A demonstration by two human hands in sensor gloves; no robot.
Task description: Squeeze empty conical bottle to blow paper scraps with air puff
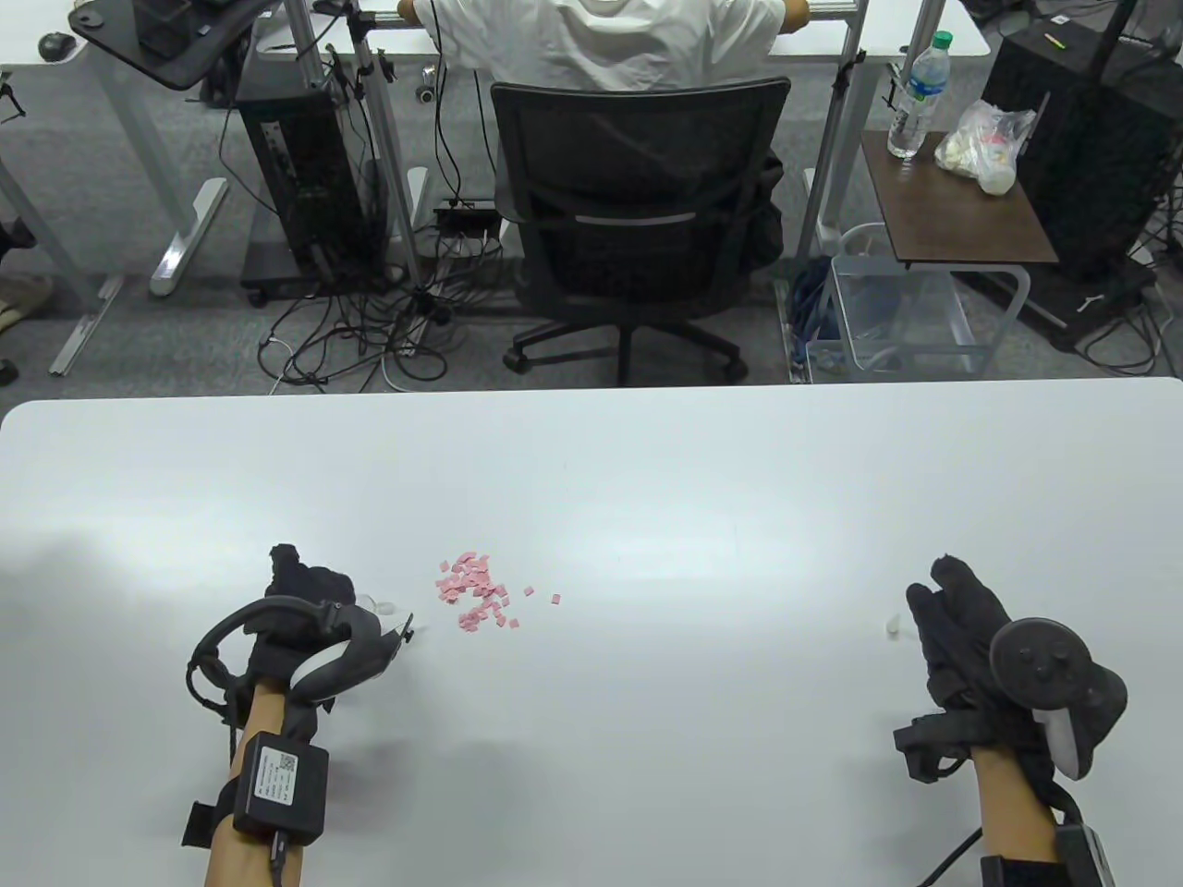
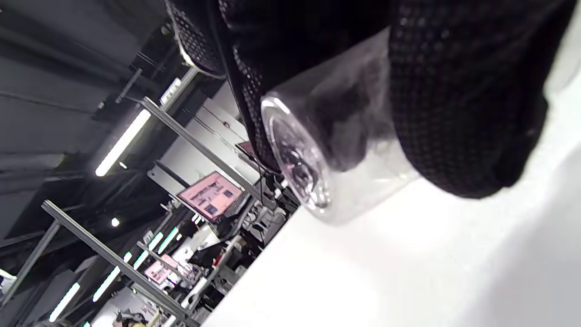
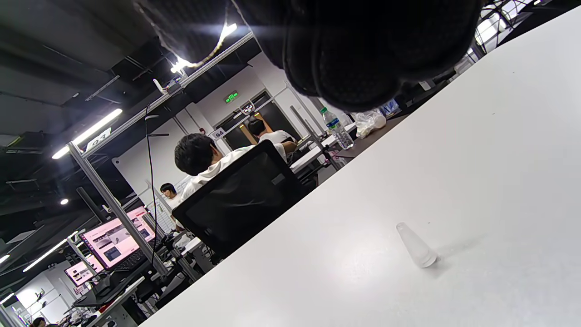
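Open-plan office / lab workspace.
Desks w/ monitors [image 3: 111, 243], mesh office chair [image 1: 638, 222] w/ seated person [image 1: 601, 37], PC tower [image 1: 300, 176] + cable tangle on grey carpet, aluminium rig frames [image 3: 113, 209], ceiling strip lights [image 3: 86, 131], green exit sign [image 3: 231, 96].

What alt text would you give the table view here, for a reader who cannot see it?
A gloved left hand holds a clear bottle low over a white table, its tip toward a small pile of pink paper scraps. The gloved right hand rests far to the right, beside a small clear cap.
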